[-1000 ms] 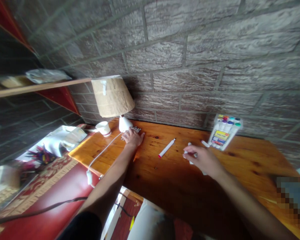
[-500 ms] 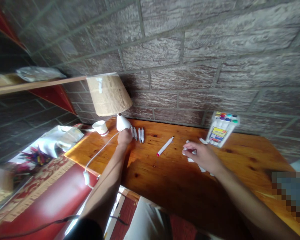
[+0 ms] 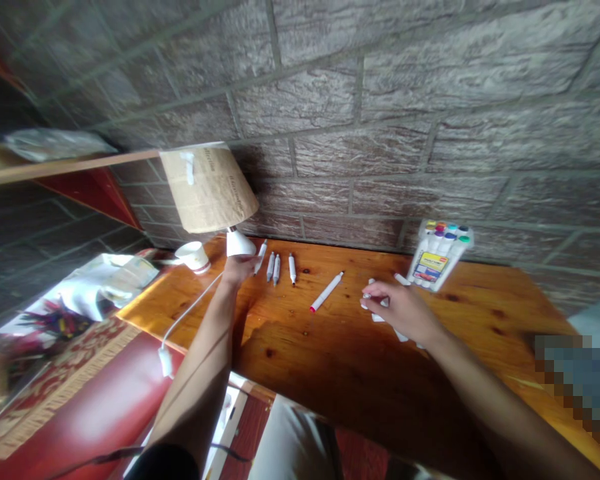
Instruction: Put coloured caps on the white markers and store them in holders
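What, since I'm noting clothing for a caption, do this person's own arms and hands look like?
The left hand and right hand are ungloved, and both forearms bare. A black sleeve covers the left arm near the bottom edge; any right sleeve is out of view.

left arm (image 3: 197,373) stretched forward, forearm bare | left hand (image 3: 239,268) at its far end, finger detail blurred, grip unclear | right arm (image 3: 485,383) slanting in from lower right | right hand (image 3: 399,308) back uppermost, fingers curled, thumb (image 3: 376,307) near index finger (image 3: 379,289)
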Demonstrator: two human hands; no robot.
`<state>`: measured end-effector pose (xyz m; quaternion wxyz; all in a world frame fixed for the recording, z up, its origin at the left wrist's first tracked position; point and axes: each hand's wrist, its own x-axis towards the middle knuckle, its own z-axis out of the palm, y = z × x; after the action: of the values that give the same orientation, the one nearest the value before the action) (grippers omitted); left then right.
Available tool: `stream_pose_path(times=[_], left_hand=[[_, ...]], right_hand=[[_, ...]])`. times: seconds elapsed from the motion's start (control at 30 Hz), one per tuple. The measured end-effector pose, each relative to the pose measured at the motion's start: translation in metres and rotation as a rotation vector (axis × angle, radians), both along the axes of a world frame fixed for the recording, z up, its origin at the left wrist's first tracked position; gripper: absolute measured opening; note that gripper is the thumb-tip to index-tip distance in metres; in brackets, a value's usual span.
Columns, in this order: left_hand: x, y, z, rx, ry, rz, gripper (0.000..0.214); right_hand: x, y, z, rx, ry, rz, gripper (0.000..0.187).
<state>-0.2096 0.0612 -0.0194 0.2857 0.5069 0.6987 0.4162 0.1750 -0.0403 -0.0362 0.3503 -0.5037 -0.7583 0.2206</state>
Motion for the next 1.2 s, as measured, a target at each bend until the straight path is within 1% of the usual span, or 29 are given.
stream_pose_path(times=[0.1, 0.17, 0.23, 0.27, 0.33, 0.4, 0.5, 0.6, 0.73, 0.87, 1.07, 1.2], left_hand=[[0.023, -0.009, 0.014, 0.082, -0.207, -0.1, 0.023], [0.046, -0.015, 0.027, 0.11, -0.342, -0.206, 0.023], [0.074, -0.021, 0.041, 0.114, -0.733, -0.411, 0.021], [0.089, -0.024, 0.047, 0.109, -0.842, -0.506, 0.022], [0.116, -0.03, 0.057, 0.117, -0.935, -0.656, 0.027], [0.14, -0.035, 0.062, 0.131, -0.968, -0.75, 0.03], [0.162, -0.041, 0.057, 0.179, -1.01, -0.808, 0.032], [0.167, -0.045, 0.046, 0.189, -1.055, -0.809, 0.032], [0.162, -0.051, 0.035, 0.161, -1.093, -0.841, 0.036], [0.158, -0.053, 0.032, 0.139, -1.078, -0.845, 0.041], [0.163, -0.053, 0.031, 0.11, -1.078, -0.831, 0.044], [0.164, -0.055, 0.031, 0.106, -1.084, -0.816, 0.051]], right_hand=[[-0.003, -0.002, 0.004, -0.021, 0.09, -0.018, 0.015], [-0.005, -0.003, 0.009, -0.07, 0.228, -0.052, 0.02], [-0.006, -0.004, 0.016, -0.154, 0.424, -0.066, 0.027], [-0.006, -0.005, 0.019, -0.202, 0.526, -0.061, 0.03], [-0.007, -0.006, 0.026, -0.279, 0.696, -0.055, 0.035], [-0.006, -0.007, 0.031, -0.311, 0.857, -0.041, 0.036], [-0.006, -0.009, 0.039, -0.317, 1.087, 0.008, 0.032], [-0.008, -0.011, 0.045, -0.336, 1.212, 0.042, 0.029], [-0.012, -0.014, 0.049, -0.353, 1.222, 0.027, 0.028], [-0.015, -0.016, 0.049, -0.357, 1.199, -0.001, 0.029], [-0.015, -0.016, 0.047, -0.374, 1.175, -0.009, 0.027], [-0.016, -0.016, 0.045, -0.355, 1.157, -0.004, 0.026]])
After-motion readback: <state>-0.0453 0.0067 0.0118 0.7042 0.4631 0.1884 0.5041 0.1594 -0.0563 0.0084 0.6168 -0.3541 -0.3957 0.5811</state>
